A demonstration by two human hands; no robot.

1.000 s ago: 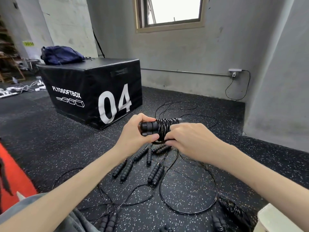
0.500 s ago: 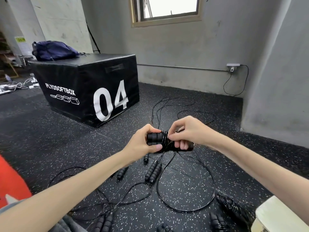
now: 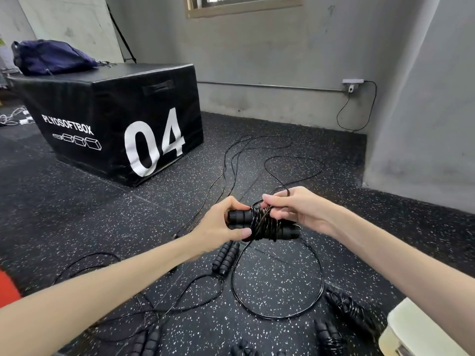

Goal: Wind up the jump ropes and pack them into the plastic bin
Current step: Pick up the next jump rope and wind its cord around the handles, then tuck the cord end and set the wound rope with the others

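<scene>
Gripping the wound handles (image 3: 259,224), left hand (image 3: 218,227) – right hand (image 3: 295,209) pinches cord, fingertips partly hidden.

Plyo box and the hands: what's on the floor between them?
Head view: only loose black rope cords trail across the speckled floor between plyo box and hands.

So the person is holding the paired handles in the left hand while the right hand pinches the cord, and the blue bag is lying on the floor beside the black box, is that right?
Not quite. The head view shows the blue bag on top of the black box, not on the floor. The rest holds: the left hand grips the paired handles and the right hand pinches the cord.
</scene>
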